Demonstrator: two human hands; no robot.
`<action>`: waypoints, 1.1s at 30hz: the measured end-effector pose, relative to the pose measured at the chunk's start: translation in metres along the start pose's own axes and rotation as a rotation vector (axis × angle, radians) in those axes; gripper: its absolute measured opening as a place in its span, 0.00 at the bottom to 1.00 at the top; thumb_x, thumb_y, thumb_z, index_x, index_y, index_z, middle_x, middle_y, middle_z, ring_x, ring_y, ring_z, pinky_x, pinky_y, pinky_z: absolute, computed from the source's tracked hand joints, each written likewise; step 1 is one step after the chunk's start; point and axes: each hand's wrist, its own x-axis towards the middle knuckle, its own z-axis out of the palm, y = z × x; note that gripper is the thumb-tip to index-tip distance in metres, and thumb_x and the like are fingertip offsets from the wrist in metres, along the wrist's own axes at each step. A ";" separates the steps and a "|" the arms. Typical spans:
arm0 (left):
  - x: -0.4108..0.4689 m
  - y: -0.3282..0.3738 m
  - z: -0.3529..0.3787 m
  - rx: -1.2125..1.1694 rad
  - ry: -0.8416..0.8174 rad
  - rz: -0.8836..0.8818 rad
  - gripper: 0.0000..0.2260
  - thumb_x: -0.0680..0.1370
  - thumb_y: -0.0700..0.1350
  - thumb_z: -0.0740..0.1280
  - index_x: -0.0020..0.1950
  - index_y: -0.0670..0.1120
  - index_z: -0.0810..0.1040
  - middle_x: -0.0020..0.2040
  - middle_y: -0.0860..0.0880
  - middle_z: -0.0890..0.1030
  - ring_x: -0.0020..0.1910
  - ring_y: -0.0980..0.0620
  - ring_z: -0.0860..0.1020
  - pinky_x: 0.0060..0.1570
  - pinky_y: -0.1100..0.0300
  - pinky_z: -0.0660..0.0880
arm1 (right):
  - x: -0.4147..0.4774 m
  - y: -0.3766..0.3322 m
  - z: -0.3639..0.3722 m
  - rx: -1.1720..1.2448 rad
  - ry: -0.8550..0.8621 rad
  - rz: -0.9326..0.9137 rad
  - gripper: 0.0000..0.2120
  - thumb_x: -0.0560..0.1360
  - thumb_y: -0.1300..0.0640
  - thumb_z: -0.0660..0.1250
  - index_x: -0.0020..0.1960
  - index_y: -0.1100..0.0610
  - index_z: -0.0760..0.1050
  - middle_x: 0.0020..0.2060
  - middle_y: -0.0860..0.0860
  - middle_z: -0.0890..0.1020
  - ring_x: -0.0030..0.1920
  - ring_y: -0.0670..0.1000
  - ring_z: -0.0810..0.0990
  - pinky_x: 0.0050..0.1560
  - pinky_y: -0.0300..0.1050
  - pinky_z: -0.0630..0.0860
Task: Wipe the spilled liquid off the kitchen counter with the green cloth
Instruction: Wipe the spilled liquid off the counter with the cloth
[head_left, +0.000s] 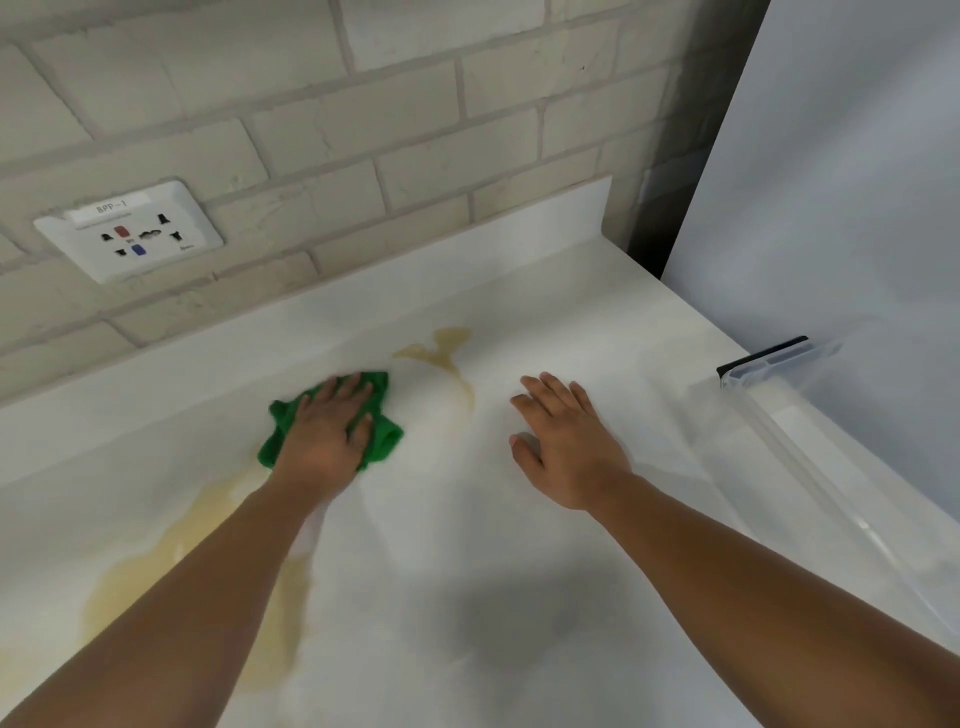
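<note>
Crumpled green cloth (385, 437) on smooth white counter (571, 322), yellowish spill (451, 358) alongside; left hand (327, 431) flat, pressing cloth; right hand (566, 447) spread, empty.

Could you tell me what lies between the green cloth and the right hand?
In the head view, a curved streak of yellowish spilled liquid crosses the counter between them.

The far wall (322, 130) is pale painted brick with grey joints. A white socket plate (129, 231), labelled along its top, sits on it at the left. A low white upstand (519, 218) runs along the wall's foot. At the right stands a smooth white panel (831, 182), with a dark gap (670, 171) between it and the brick. The light is soft and even.
</note>
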 end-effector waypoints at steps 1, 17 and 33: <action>0.014 0.000 0.000 0.027 0.014 -0.084 0.26 0.81 0.56 0.51 0.77 0.48 0.66 0.79 0.49 0.62 0.78 0.44 0.57 0.76 0.44 0.51 | 0.000 0.000 0.000 0.006 -0.004 -0.003 0.30 0.79 0.42 0.46 0.75 0.55 0.64 0.78 0.53 0.60 0.79 0.54 0.52 0.78 0.58 0.50; -0.008 0.050 0.005 -0.175 -0.235 0.344 0.30 0.74 0.54 0.53 0.76 0.50 0.68 0.77 0.56 0.60 0.78 0.52 0.53 0.76 0.51 0.45 | 0.003 0.007 0.004 0.109 0.069 -0.022 0.31 0.77 0.41 0.52 0.72 0.58 0.69 0.76 0.54 0.66 0.78 0.54 0.57 0.78 0.56 0.53; 0.098 0.107 0.019 0.006 -0.176 0.140 0.24 0.82 0.49 0.56 0.79 0.50 0.59 0.81 0.50 0.56 0.79 0.45 0.51 0.77 0.46 0.44 | 0.001 0.029 0.003 0.036 0.117 0.028 0.32 0.79 0.38 0.53 0.71 0.59 0.70 0.73 0.57 0.69 0.76 0.58 0.62 0.75 0.59 0.59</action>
